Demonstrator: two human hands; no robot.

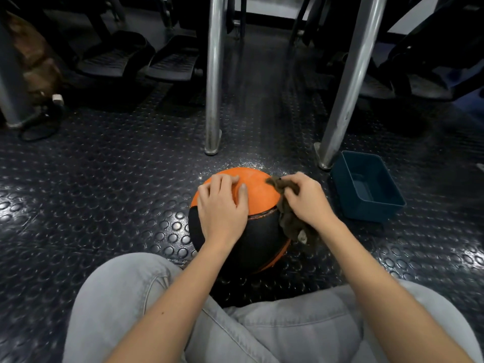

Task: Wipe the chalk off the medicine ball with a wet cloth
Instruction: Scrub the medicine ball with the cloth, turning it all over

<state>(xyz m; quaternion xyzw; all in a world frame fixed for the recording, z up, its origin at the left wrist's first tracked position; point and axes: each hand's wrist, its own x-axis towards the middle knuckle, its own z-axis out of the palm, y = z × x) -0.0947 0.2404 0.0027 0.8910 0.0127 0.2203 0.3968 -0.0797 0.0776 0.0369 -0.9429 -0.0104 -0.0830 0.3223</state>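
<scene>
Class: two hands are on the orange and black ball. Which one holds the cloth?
The right hand: it grips the crumpled brown cloth against the orange and black medicine ball. The left hand rests bare on top.

Dim overall; light falls on the near middle, where the dark studded rubber floor [86, 195] throws white glare off its discs. The shiny steel tube legs [214, 74] show bright streaks. The far edge lies in murky, soft shadow; corners bow outward
</scene>
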